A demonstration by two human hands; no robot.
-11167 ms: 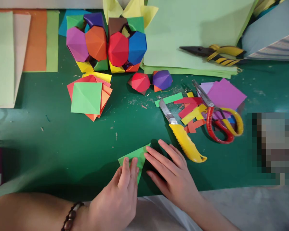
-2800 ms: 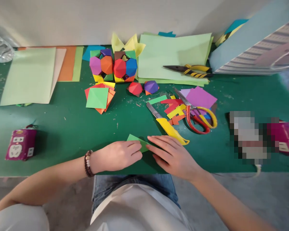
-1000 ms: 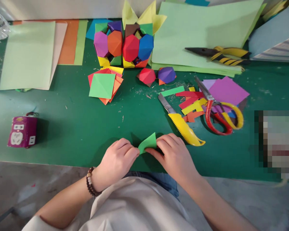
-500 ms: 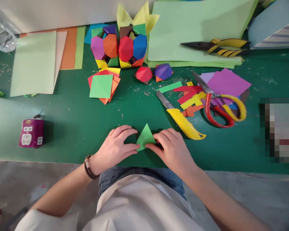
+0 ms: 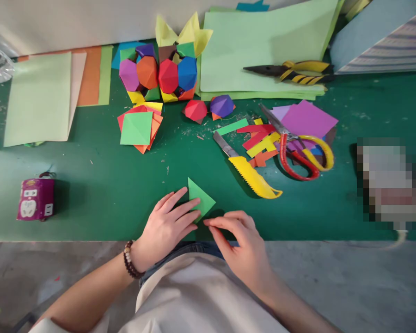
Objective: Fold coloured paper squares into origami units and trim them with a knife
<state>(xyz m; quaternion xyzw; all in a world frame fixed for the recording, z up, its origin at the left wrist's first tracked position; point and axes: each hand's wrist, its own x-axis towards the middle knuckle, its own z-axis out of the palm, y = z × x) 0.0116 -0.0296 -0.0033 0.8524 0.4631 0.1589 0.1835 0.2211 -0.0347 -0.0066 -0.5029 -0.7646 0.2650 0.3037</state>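
A small green paper triangle (image 5: 200,199) lies flat on the green table (image 5: 100,194) near its front edge. My left hand (image 5: 166,226) rests on the triangle's left side with its fingers stretched out and spread. My right hand (image 5: 241,243) sits just right of it, fingers curled, with the fingertips pressing the triangle's lower edge.
Behind lie a yellow-handled knife (image 5: 249,171), red and yellow scissors (image 5: 298,148) on paper strips, a purple square (image 5: 307,119), pliers (image 5: 291,72) on light green sheets, a stack of coloured squares (image 5: 137,128), folded paper balls (image 5: 156,74), and a purple socket box (image 5: 34,199) at left.
The green paper was lifted and folded between both hands, then laid flat as a triangle. Now its point faces right and my right hand has slid to its lower edge.
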